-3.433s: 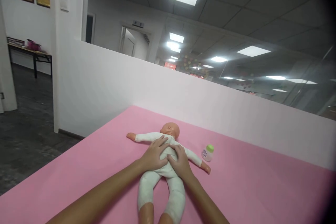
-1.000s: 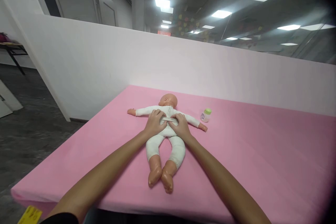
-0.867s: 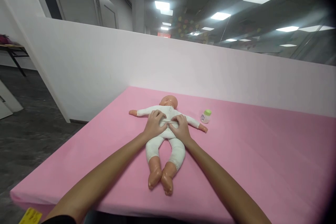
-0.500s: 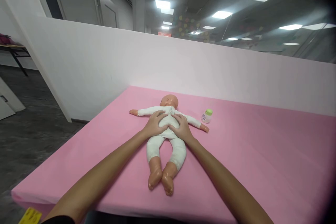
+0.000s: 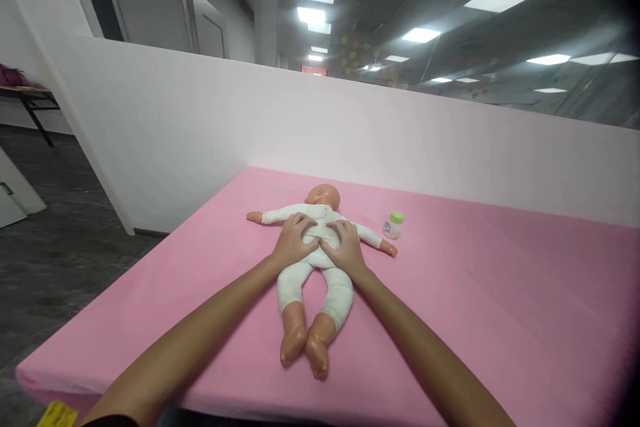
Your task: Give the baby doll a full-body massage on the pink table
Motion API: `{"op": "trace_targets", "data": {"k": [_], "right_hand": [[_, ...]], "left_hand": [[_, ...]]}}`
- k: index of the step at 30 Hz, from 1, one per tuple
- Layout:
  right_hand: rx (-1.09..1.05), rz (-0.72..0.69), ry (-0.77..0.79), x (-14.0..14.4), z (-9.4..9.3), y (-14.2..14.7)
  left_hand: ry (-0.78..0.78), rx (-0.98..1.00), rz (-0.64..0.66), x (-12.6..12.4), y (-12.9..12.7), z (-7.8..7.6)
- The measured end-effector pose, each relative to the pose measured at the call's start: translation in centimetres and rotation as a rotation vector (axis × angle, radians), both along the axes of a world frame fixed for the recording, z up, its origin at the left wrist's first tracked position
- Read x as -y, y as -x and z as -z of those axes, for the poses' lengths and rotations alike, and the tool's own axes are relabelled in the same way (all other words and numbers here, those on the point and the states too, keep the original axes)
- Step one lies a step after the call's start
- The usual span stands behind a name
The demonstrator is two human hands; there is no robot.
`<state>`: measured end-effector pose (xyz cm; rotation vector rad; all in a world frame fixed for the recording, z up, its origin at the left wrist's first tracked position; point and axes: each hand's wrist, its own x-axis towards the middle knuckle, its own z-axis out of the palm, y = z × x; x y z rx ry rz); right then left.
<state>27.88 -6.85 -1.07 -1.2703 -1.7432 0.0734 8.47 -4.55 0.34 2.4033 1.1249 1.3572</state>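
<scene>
Right now both palms are down on the baby doll (image 5: 315,260), which lies on its back near the middle of the pink table (image 5: 500,320) with its head toward twelve o'clock and bare feet toward six, so the pressing on its white-suited torso looks under way rather than finished. Left hand (image 5: 294,243) and right hand (image 5: 344,245) rest with fingers loosely spread, thumbs nearly meeting over the belly, gripping nothing; a small green-capped bottle (image 5: 393,225) stands untouched at about two o'clock from the hands, near the doll's outstretched arm.

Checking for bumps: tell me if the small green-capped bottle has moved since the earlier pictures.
No. The green-capped bottle stands on the pink mat just beyond the baby doll's outstretched hand, as before; only the camera shifted.
</scene>
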Motion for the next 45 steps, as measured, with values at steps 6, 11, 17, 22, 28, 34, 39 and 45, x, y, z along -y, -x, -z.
{"op": "trace_targets", "data": {"k": [6,11,17,22,28,34,39,45], "right_hand": [[0.003,-0.076,0.147,-0.3,-0.4,-0.7],[-0.031,-0.058,0.115,-0.5,-0.6,-0.5],[-0.007,0.013,-0.007,-0.3,0.0,0.0],[-0.001,-0.008,-0.002,0.0,0.1,0.0],[-0.014,-0.034,0.137,0.0,-0.7,-0.3],[-0.035,0.004,0.07,0.2,-0.8,0.1],[-0.01,0.011,-0.01,0.2,-0.2,0.1],[-0.023,-0.041,0.089,-0.2,0.0,-0.2]], "left_hand": [[0.053,-0.041,0.027,0.0,-0.1,-0.2],[0.051,-0.068,-0.02,-0.3,-0.4,-0.3],[-0.022,-0.062,-0.035,0.0,-0.3,-0.3],[-0.012,-0.091,-0.018,0.2,-0.2,-0.5],[0.046,-0.12,0.003,0.1,-0.3,-0.6],[-0.002,-0.133,-0.04,0.0,-0.4,-0.5],[-0.061,-0.161,-0.026,0.2,-0.2,-0.3],[0.011,-0.171,0.017,-0.1,0.0,-0.3]]}}
